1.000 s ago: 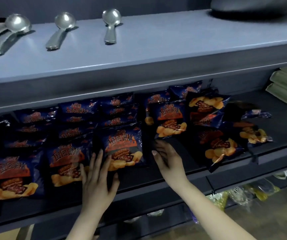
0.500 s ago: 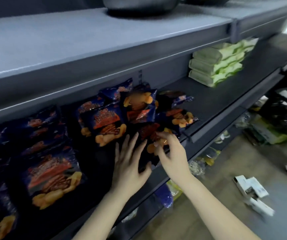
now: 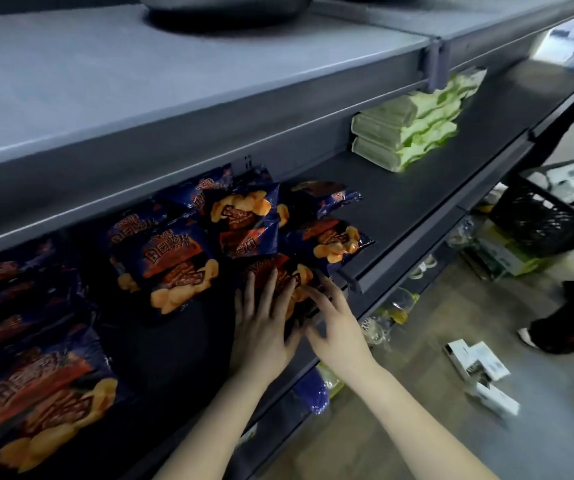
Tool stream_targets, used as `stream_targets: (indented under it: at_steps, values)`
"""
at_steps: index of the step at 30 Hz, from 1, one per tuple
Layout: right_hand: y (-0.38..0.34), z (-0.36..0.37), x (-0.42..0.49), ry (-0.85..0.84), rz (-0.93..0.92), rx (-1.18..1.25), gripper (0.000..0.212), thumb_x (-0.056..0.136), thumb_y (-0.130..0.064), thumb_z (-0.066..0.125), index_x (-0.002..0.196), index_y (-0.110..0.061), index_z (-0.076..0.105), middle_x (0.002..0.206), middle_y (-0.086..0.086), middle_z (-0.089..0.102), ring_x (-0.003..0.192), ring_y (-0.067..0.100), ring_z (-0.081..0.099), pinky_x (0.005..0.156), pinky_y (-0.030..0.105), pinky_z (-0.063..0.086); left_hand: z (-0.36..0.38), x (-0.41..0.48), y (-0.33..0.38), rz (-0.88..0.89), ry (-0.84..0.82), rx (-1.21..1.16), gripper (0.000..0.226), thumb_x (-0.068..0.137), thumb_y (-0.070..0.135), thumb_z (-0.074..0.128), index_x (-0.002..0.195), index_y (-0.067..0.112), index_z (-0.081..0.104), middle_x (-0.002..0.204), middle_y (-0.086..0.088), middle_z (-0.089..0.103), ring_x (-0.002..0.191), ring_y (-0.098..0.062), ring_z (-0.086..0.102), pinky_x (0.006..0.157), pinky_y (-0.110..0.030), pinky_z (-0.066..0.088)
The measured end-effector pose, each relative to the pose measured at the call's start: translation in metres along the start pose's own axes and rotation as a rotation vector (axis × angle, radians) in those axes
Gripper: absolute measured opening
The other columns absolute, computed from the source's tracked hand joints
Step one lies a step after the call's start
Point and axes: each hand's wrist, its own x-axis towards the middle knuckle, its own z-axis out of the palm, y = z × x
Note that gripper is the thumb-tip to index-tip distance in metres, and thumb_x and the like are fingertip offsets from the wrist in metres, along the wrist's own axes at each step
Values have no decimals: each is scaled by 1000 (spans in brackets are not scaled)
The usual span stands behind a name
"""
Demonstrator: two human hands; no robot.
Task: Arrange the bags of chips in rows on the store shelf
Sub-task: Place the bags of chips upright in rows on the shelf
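Dark blue chip bags with orange print lie on the middle shelf [image 3: 399,216]. Tidy rows fill the left side, with one bag [image 3: 43,393] nearest me and another bag [image 3: 171,261] further in. A loose heap [image 3: 244,220] sits to the right of them. My left hand [image 3: 261,327] lies flat with straight fingers on the front bag of the heap [image 3: 280,271]. My right hand [image 3: 334,327] touches the same bag's right edge at the shelf lip, fingers spread; whether it pinches the bag is unclear.
Green packs [image 3: 406,129] are stacked further right on the same shelf. A dark pan [image 3: 226,5] stands on the upper shelf. On the floor lie white boxes [image 3: 479,375] and a black basket [image 3: 552,206]; another person's leg [image 3: 572,306] is at the right.
My view swung right along the shelf. Both hands moved from the tidy rows to the loose heap and now rest together on its front bag.
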Motion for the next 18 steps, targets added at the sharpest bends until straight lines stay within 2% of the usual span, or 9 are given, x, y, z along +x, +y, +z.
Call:
stream_targets:
  at_steps: [2,4,6,10,13,16,18]
  values:
    - [0,-1,4,-37,14,5,56,81,-7,56,134,-23,47,149,2,31,125,24,47,92,23,45,0,0,1,-30,-6,41,73,79,44,51,145,26,26,156,-5,20,142,-34,5,110,-59,8]
    - [3,2,8,-56,8,-26,58,80,-9,56,134,-25,47,148,4,34,124,27,48,94,41,49,2,1,0,-69,-20,55,76,77,43,56,145,28,25,156,-3,18,143,-31,0,106,-63,3]
    - [7,8,10,-68,12,-53,59,77,-12,55,134,-27,46,148,4,34,129,29,44,92,50,48,2,1,1,-95,-37,22,79,79,42,59,146,30,20,158,0,11,143,-29,-7,106,-65,6]
    - [14,12,13,-89,-9,-87,57,77,-14,54,133,-26,49,148,4,35,132,29,39,92,50,48,-1,0,4,-138,-79,-94,82,84,38,59,148,35,7,157,9,-10,141,-22,-25,110,-61,21]
    - [11,13,21,-94,14,-131,51,81,-15,55,130,-26,53,147,2,38,131,29,40,92,48,46,-6,0,6,-152,-70,-129,81,84,39,59,148,33,10,155,13,-16,140,-20,-28,112,-54,23]
    - [8,16,24,-67,15,-131,48,80,-11,57,127,-25,57,141,4,45,121,33,45,87,45,44,-6,0,6,-162,-40,-138,76,84,39,60,147,30,18,155,13,-14,141,-20,-26,110,-49,25]
    - [6,19,24,-53,13,-118,50,78,-9,56,126,-24,58,140,5,47,120,32,45,90,45,43,-4,0,6,-162,-8,-150,74,83,39,63,145,29,24,157,11,-7,142,-21,-21,109,-47,26]
